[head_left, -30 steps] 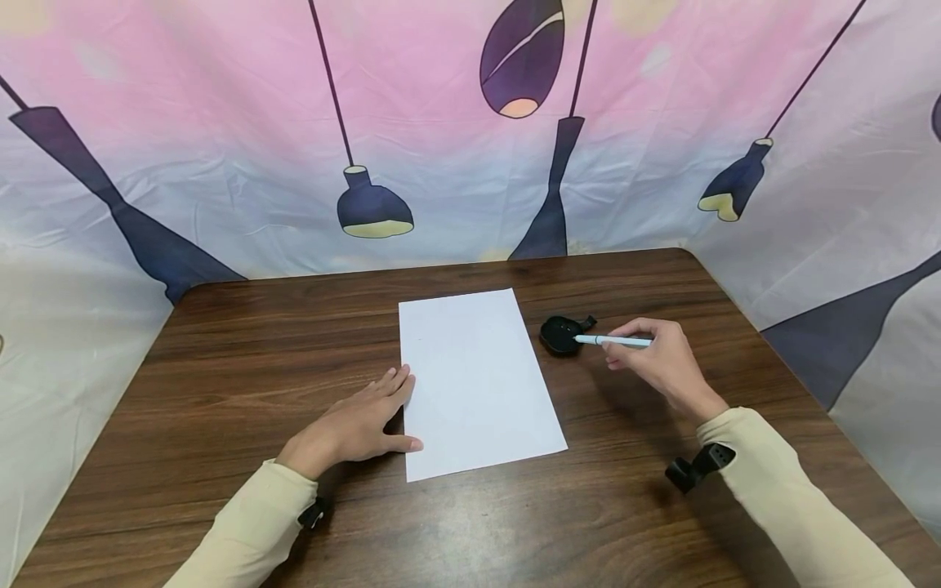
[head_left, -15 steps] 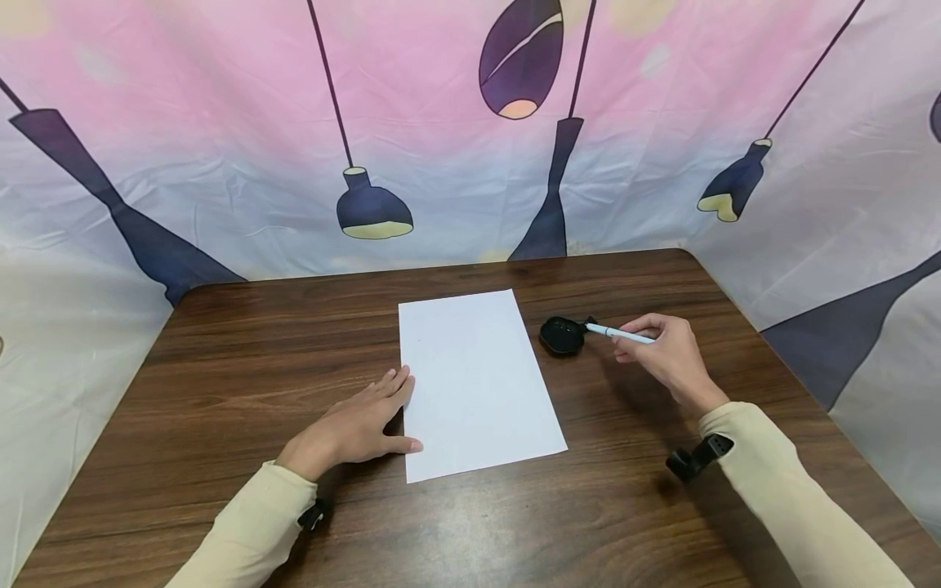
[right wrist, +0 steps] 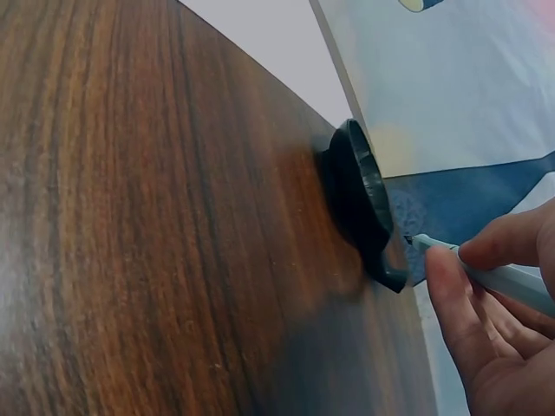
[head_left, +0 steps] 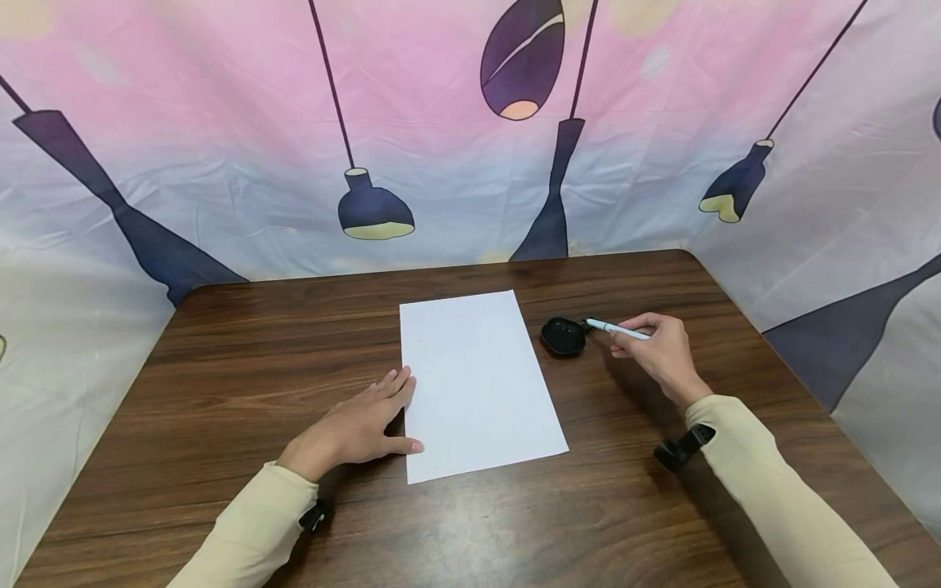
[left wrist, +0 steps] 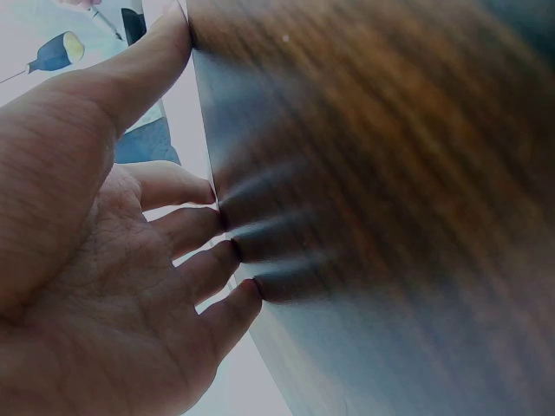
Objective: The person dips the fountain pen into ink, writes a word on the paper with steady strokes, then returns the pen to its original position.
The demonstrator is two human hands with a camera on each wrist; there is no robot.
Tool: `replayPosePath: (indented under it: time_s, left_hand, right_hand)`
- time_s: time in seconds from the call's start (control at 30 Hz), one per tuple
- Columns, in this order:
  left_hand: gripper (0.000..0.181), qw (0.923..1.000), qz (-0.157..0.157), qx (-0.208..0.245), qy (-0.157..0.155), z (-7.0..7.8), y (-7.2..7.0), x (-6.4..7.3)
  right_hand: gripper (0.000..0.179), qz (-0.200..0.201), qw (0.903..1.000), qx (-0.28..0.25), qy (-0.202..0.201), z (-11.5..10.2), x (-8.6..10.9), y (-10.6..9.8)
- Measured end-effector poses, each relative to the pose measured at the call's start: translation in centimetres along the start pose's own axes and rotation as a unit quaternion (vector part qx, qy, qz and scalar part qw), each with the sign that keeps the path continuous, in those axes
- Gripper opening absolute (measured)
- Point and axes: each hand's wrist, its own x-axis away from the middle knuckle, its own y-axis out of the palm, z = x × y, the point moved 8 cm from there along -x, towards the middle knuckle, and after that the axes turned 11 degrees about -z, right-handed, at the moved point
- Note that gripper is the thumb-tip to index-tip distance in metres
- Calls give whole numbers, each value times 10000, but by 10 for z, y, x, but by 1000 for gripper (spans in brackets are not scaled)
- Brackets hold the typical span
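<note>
In the head view my left hand (head_left: 351, 429) rests at the left edge of a blank white sheet of paper (head_left: 481, 384), its fingertips and thumb touching the edge. The left wrist view shows those fingers (left wrist: 234, 316) nearly straight. My right hand (head_left: 665, 353) pinches a slim pale blue pen (head_left: 617, 329) between thumb and fingers. The pen's dark tip (right wrist: 411, 239) is by the short handle of a small black dish (head_left: 563, 336), right of the paper. In the right wrist view the tip looks apart from the dish. The dish's contents are hard to make out.
Everything lies on a dark brown wooden table (head_left: 243, 367) with rounded far corners. A printed cloth (head_left: 456, 163) with lamp shapes hangs behind it and along both sides. A black strap device (head_left: 684, 447) sits on the right wrist.
My right hand has moved the pen from over the black dish rightward to its handle, and the right forearm has shifted slightly left. My left hand and the paper have stayed put.
</note>
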Motion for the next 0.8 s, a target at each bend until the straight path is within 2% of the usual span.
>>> replayPosePath:
  time_s: [0.33,0.57,0.8]
  left_hand:
    - [96,10000,6,1,-5,0,0,0]
    - [95,10000,15,-29,-4,-1,0,0]
    - [95,10000,8,5,7,0,0,1]
  right_hand:
    - [22,259,9995,-57,161,9,-6,2]
    - [23,280,9992,-203,209,15,-8,6]
    - [21,275,9993,-25,252,18,-10,7]
